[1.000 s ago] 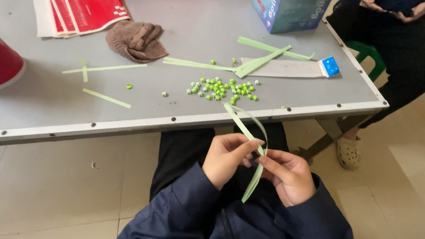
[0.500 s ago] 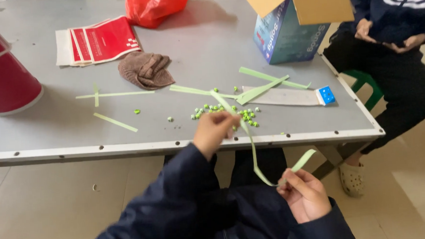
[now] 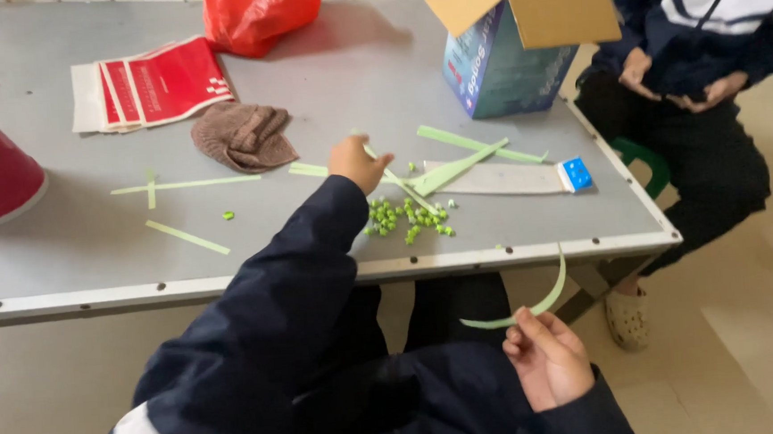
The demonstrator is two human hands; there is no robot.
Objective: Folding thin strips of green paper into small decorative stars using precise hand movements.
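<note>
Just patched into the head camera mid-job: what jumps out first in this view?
The little heap of green folded paper bits near the grey table's front edge, with the left hand stretched out just behind it among green paper strips. Below the edge, the right hand holds a curved green strip. A red plastic bag sits at the far side.

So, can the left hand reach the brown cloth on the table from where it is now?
Probably yes. The left hand is already over the table, close to the brown cloth, and only bare grey tabletop lies between them.
</note>
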